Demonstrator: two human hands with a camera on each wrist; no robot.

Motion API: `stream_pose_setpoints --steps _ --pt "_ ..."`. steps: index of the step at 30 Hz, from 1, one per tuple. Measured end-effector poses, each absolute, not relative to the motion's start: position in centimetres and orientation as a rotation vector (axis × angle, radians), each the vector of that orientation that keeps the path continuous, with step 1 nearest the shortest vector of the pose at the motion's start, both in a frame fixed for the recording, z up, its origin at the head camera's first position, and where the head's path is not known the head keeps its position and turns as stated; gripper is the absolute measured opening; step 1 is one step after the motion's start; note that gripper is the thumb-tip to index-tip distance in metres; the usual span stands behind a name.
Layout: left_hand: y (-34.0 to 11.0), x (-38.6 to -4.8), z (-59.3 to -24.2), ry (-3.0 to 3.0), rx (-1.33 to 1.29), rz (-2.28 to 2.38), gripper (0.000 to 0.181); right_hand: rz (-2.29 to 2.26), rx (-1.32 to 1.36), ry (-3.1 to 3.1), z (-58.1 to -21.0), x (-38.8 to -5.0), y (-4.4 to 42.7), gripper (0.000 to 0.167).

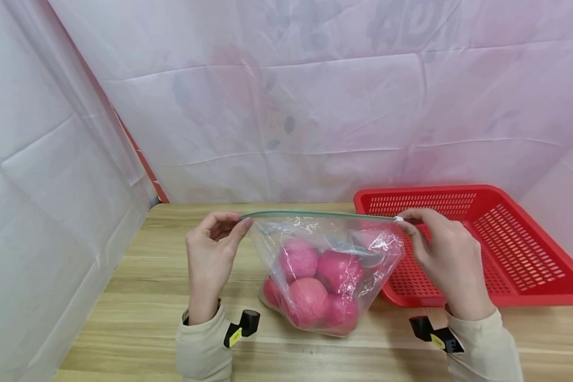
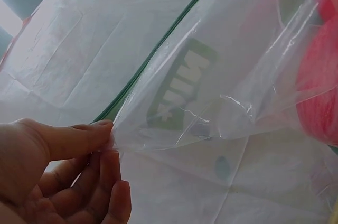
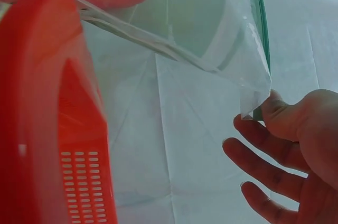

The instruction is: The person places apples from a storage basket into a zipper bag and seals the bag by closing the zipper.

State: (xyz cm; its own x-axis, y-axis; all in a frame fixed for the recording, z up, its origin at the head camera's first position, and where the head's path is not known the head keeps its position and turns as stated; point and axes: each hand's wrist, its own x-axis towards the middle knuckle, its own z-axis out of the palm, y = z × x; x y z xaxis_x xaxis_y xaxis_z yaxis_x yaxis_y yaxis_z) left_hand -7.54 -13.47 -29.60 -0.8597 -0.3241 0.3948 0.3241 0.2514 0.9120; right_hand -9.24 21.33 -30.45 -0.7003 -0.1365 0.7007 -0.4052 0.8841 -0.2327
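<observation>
A clear zip bag with a green seal strip holds several red apples and sits on the table. My left hand pinches the strip's left end between thumb and fingers. At the other end, my right hand pinches the top corner, where a small white piece shows by the fingertips. The strip stretches nearly straight from hand to hand. In the left wrist view, printed lettering shows through the plastic beside the thumb. Three fingers of the right hand spread away from the bag in the right wrist view.
A red plastic basket with slotted walls stands at the right, partly behind the bag and right hand. Beneath everything is a wooden table. White printed sheets hang at the back and sides.
</observation>
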Motion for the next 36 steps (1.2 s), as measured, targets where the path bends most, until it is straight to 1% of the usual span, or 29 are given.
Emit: stream_pose_setpoints --steps 6,12,17,19,20,23,25,27,29,31,34,36 --pt "-13.8 -7.3 -29.6 -2.005 -0.014 -1.68 0.017 0.526 0.407 -2.302 -30.9 -8.5 20.8 0.03" --pt "-14.4 -7.1 -29.7 -1.98 -0.028 -1.674 0.018 0.65 0.45 -2.245 -30.7 -8.0 19.8 0.044" --pt "-14.9 -7.2 -29.8 -1.969 -0.031 -1.661 0.018 0.738 0.43 -2.18 -30.3 -7.5 18.6 0.05" --pt "-15.1 -7.2 -29.8 -1.969 -0.03 -1.665 0.018 0.748 0.385 -2.235 -30.3 -7.3 18.3 0.059" --pt "-15.1 -7.3 -29.8 -1.97 -0.03 -1.67 0.018 0.756 0.352 -2.289 -30.2 -7.3 18.2 0.067" --pt "-15.4 -7.4 -29.9 -1.992 -0.035 -1.691 0.019 0.794 0.274 -2.507 -30.2 -7.2 18.2 0.098" --pt "-15.6 -7.5 -29.9 -2.039 -0.036 -1.699 0.021 0.848 0.28 -2.624 -30.2 -7.1 18.4 0.118" --pt "-15.8 -7.5 -29.9 -2.109 -0.039 -1.71 0.024 0.883 0.328 -2.722 -30.3 -7.1 18.6 0.132" --pt "-16.0 -7.5 -30.0 -2.194 -0.046 -1.709 0.026 0.918 0.39 -2.784 -30.4 -7.1 18.7 0.14" --pt "-16.3 -7.5 -29.9 -2.264 -0.057 -1.699 0.027 0.927 0.424 -2.834 -30.4 -7.1 18.5 0.145" --pt "-16.7 -7.5 -29.8 -2.323 -0.079 -1.674 0.029 0.89 0.433 -2.874 -30.3 -7.1 18.2 0.146" --pt "-16.8 -7.5 -29.7 -2.332 -0.091 -1.662 0.031 0.832 0.438 -2.865 -30.2 -7.0 18.0 0.143"
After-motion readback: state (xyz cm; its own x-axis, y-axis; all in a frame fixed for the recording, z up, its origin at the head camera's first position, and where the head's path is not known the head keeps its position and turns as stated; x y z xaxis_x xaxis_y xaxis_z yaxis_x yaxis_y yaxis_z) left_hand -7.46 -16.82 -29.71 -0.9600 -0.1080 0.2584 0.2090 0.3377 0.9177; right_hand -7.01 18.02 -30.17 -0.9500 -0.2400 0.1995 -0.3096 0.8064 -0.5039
